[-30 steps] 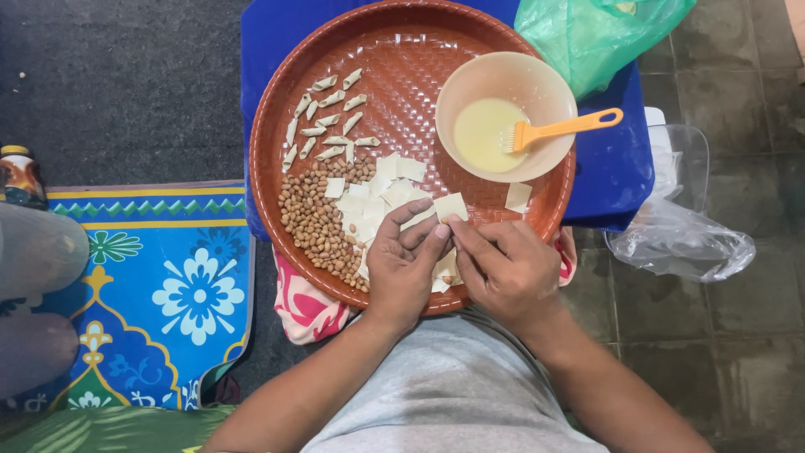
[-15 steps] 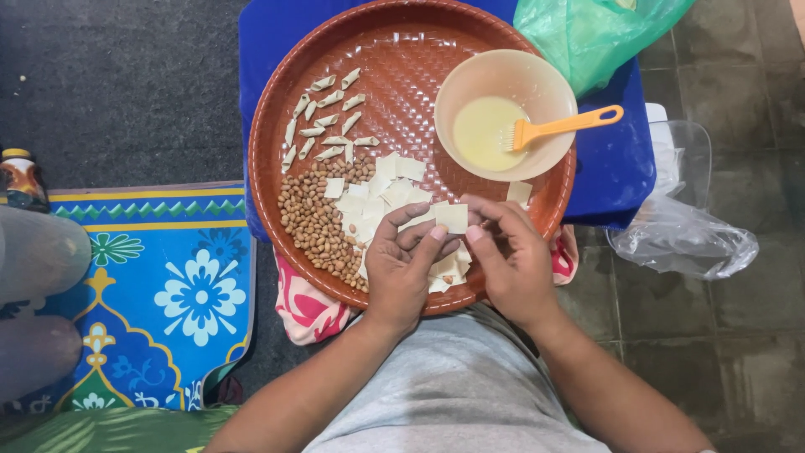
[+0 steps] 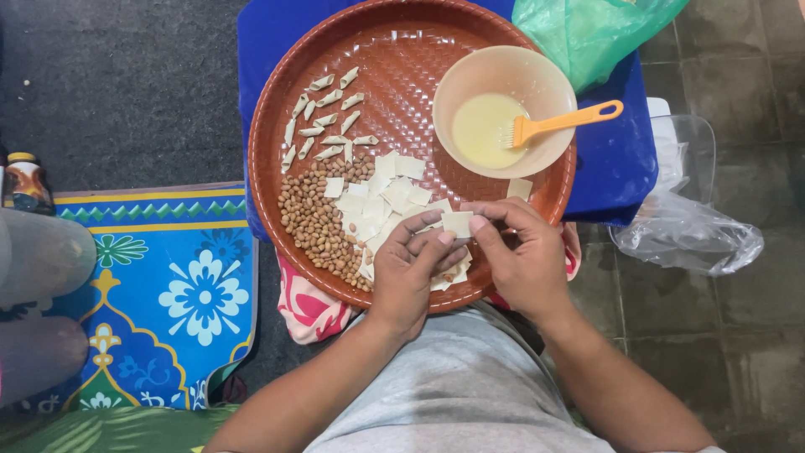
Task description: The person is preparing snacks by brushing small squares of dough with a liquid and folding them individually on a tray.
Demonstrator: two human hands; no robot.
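My left hand and my right hand meet over the near edge of a round brown woven tray. Together they pinch one small square of pale dough between the fingertips. Under and beside my hands lies a heap of flat dough squares. A pile of peanuts sits left of it. Several rolled, filled pieces lie at the tray's far left.
A beige bowl of pale yellow liquid holds an orange brush. The tray rests on a blue surface. A green plastic bag lies at the back right, a clear bag at right, a patterned blue mat and a small bottle at left.
My hands have kept working the same dough square. My right fingers shifted slightly toward it, and the square now sits flatter between both hands' fingertips.
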